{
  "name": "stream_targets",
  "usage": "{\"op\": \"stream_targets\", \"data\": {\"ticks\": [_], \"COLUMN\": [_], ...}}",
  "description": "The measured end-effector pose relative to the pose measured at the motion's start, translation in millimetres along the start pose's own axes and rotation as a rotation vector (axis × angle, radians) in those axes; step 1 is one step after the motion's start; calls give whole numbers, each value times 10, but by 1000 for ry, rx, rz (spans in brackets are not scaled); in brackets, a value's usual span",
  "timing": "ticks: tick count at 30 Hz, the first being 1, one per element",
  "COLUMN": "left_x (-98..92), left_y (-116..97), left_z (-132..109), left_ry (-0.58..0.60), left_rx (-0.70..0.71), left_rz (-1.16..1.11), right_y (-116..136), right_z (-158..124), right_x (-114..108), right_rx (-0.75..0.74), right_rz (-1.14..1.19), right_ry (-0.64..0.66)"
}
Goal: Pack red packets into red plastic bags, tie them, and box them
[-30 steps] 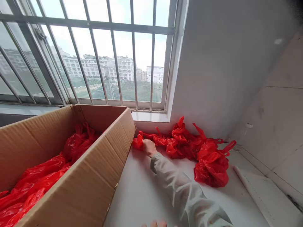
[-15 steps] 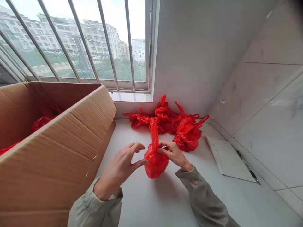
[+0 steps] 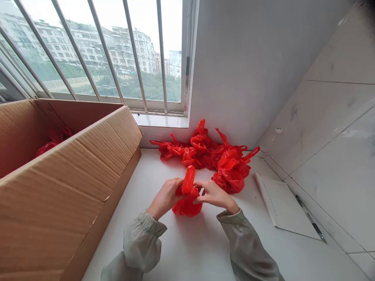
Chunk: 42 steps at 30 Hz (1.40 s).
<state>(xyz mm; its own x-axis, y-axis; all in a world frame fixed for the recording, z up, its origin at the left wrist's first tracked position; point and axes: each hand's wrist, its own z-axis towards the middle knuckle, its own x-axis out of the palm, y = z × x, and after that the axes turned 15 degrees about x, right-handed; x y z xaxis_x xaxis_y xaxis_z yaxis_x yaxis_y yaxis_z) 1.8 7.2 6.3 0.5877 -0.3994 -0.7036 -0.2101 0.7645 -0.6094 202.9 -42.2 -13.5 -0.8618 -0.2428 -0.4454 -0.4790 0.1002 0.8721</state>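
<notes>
A small red plastic bag (image 3: 188,207), rounded at the bottom, stands on the white tabletop between my hands with its handle loop sticking up. My left hand (image 3: 165,197) is closed on the bag's left side, just below the loop; some of its fingertips are hidden behind the plastic. On the right side, the thumb and fingers of my right hand (image 3: 217,194) are bent around the gathered top and touch it. What the bag contains cannot be seen.
Several more red plastic bags (image 3: 231,173) lie heaped against the wall. A large open cardboard box (image 3: 73,187) on the left holds red bags (image 3: 52,140). To the right lie a notepad (image 3: 290,205) and a pen (image 3: 312,220). A barred window (image 3: 136,54) is behind.
My left hand has moved right, from apart beside the bag to a grip on it. The upright handle loop now stands lower, and the right hand's fingers have spread slightly.
</notes>
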Motion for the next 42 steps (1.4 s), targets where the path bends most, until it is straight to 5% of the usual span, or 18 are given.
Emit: {"op": "stream_targets", "data": {"ticks": [6,16,20,25,29,33,37,42], "left_x": [-162,-566,-685,-502,-190,-135,-396,-599], "left_y": [14,15,39,-139,-164,-36,32,41], "left_z": [-71,-263,-411,-324,-117,-65,-164,-265], "left_ry": [172,-21,1,14,55,107,-171,-482], "left_rx": [29,-251,-292,-76,70,-33,-96,-203], "left_rz": [-24,204,242,294,354,434,301,-13], "right_y": [-36,-118,-122,39,83,45,20,-34], "right_z": [33,-5,-137,-224,-65,54,-7,-126], "right_x": [37,-137,-271,-197,42,169,27,-212], "right_rx": [-62,9,124,59,-2,-3,43,164], "right_rz": [-62,-138,-192,-171,-153,-182,-67,11], "right_ry": [-161,-458,-281,-182,-341,-494,-682,-767]}}
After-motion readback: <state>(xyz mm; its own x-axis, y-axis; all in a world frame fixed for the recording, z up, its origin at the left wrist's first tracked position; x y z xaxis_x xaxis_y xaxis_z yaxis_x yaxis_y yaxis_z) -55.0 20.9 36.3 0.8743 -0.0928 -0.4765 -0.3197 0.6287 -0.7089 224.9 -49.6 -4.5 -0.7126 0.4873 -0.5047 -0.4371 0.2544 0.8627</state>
